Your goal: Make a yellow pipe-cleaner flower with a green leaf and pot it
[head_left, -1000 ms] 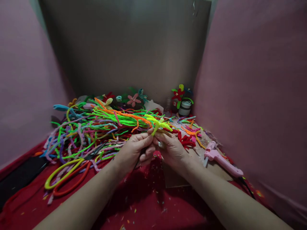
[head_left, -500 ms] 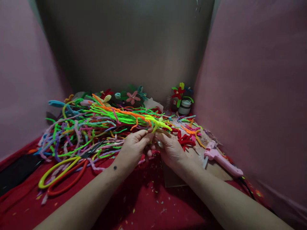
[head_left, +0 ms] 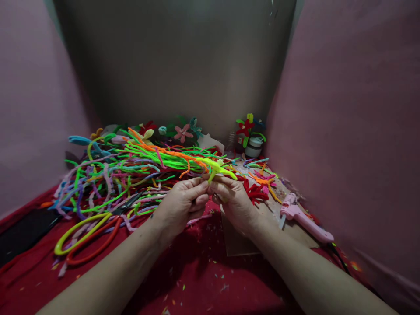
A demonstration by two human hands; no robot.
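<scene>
Between my two hands is a yellow pipe-cleaner flower (head_left: 215,165), its petals spread out above my fingertips. My left hand (head_left: 187,199) is closed, with thumb and fingers pinching the flower's lower part. My right hand (head_left: 233,199) pinches it from the other side, and the two sets of fingertips meet there. Just what lies inside the fingers is hidden. Behind my hands spreads a big heap of coloured pipe cleaners (head_left: 157,159), mostly green and orange on top. A red pipe-cleaner piece (head_left: 257,192) lies right of my right hand.
Scissors (head_left: 87,238) with yellow and red handles lie at left, near a black flat object (head_left: 26,236). A pink glue gun (head_left: 305,221) rests on a board (head_left: 238,245) at right. Finished flowers (head_left: 183,132) and a jar (head_left: 253,147) stand along the back wall.
The fingers of both hands have shifted around the flower's base, the left ones curling in more. The flower has turned slightly and stays between the hands.
</scene>
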